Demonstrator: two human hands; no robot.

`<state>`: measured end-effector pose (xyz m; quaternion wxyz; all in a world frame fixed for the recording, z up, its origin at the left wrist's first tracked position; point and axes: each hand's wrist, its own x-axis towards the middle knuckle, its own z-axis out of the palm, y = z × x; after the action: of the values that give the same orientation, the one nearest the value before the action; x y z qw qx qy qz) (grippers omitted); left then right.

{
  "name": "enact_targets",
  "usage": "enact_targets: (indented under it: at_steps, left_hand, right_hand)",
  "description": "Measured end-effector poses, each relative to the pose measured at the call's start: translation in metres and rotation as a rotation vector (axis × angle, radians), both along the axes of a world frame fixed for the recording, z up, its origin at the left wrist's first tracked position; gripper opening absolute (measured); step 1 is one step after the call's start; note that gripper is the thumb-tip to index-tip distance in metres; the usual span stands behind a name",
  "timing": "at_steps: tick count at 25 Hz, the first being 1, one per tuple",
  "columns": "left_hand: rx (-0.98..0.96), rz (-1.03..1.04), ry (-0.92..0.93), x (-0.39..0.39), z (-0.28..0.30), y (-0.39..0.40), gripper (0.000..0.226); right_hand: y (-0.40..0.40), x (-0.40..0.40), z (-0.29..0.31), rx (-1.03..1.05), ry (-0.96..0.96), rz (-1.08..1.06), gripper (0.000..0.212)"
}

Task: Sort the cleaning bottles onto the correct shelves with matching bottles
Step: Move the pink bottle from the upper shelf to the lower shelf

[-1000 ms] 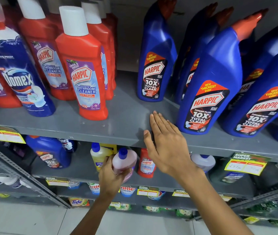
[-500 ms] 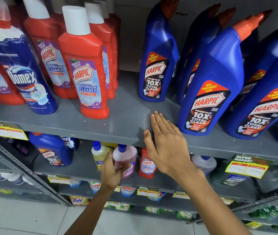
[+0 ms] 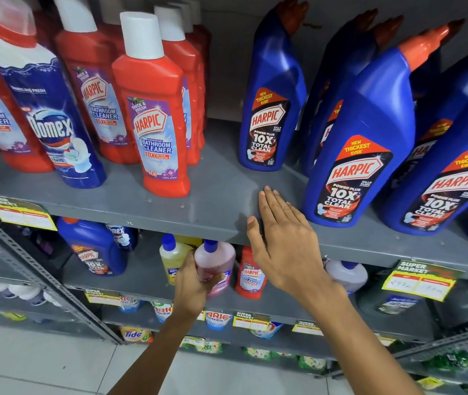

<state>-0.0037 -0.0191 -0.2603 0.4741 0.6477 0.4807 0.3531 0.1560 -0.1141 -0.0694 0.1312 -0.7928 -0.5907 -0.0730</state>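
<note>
My left hand [image 3: 191, 286] grips a pink bottle [image 3: 217, 263] with a blue cap, held at the second shelf [image 3: 141, 280] between a yellow bottle [image 3: 171, 258] and a small red Harpic bottle [image 3: 251, 273]. My right hand [image 3: 282, 240] lies flat, fingers together, on the front edge of the upper shelf [image 3: 212, 201], holding nothing. On that shelf stand red Harpic bathroom cleaners [image 3: 153, 109] at left, a blue Domex bottle [image 3: 47, 115] among them, and blue Harpic toilet cleaners [image 3: 358, 143] at right.
A blue Harpic bottle [image 3: 93, 249] and a Domex bottle [image 3: 120, 233] stand on the second shelf's left; a white bottle [image 3: 345, 273] stands at its right. Yellow price tags [image 3: 418, 282] hang on shelf edges. Detergent packs [image 3: 215, 319] fill lower shelves. A slotted metal upright [image 3: 41, 276] slants at left.
My left hand has lifted the pink bottle a little higher and further in at the second shelf. My right hand has stayed flat on the upper shelf edge.
</note>
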Motion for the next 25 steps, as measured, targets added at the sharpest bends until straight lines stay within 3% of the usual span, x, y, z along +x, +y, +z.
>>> enact_targets:
  at_steps: [6,9,12,14,18,23,25]
  left_hand:
    - [0.142,0.06,0.198,-0.013,0.014,-0.013,0.077]
    - [0.275,0.052,0.168,-0.048,0.018,-0.024,0.058]
    - [0.282,0.084,0.205,-0.104,0.024,-0.02,0.029]
    - [0.197,0.172,0.232,-0.149,0.016,0.005,0.026]
    - [-0.081,0.283,0.262,-0.231,0.006,0.081,0.025]
    - [-0.217,0.127,0.195,-0.258,-0.002,0.162,0.07]
    - [-0.246,0.0,0.194,-0.261,-0.007,0.187,0.073]
  right_hand:
    - [-0.002,-0.006,-0.001,0.114,0.033,-0.015,0.063]
    - [-0.002,-0.018,-0.004,0.261,0.15,-0.024,0.06]
    - [0.0,-0.058,-0.014,0.557,0.384,0.144,0.054]
    - [0.005,-0.098,-0.038,0.647,0.467,0.344,0.049]
    - [0.04,-0.177,-0.115,0.402,0.572,0.479,0.044]
    - [0.119,-0.232,-0.213,-0.06,0.623,0.188,0.065]
    - [0.15,-0.24,-0.248,-0.167,0.602,0.096,0.068]
